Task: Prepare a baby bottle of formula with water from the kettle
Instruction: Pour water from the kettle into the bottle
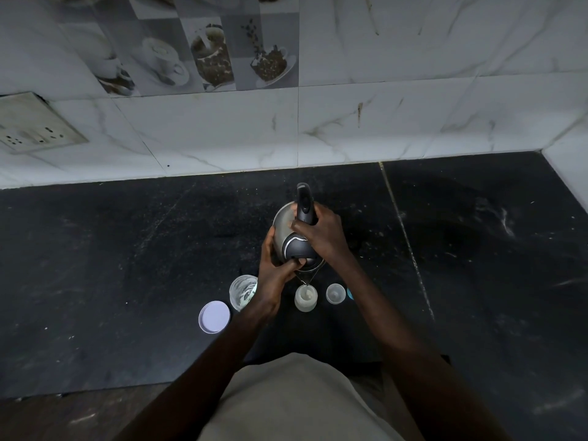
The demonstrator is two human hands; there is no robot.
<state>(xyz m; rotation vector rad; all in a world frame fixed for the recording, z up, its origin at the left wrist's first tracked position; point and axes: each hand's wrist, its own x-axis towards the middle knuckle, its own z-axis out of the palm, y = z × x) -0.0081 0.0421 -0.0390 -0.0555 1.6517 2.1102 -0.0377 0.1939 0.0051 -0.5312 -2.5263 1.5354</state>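
Head view: my right hand (321, 233) is wrapped round the handle of the kettle (283, 227), my left hand (273, 272) cups its body, and with the bottle (305, 297) at its six o'clock I'd pour thin and centred on the neck.

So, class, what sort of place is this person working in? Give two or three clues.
Probably a home kitchen. A dark stone countertop meets a tiled wall that has coffee-cup tiles and a socket plate, and a kettle is tipped over a baby bottle.
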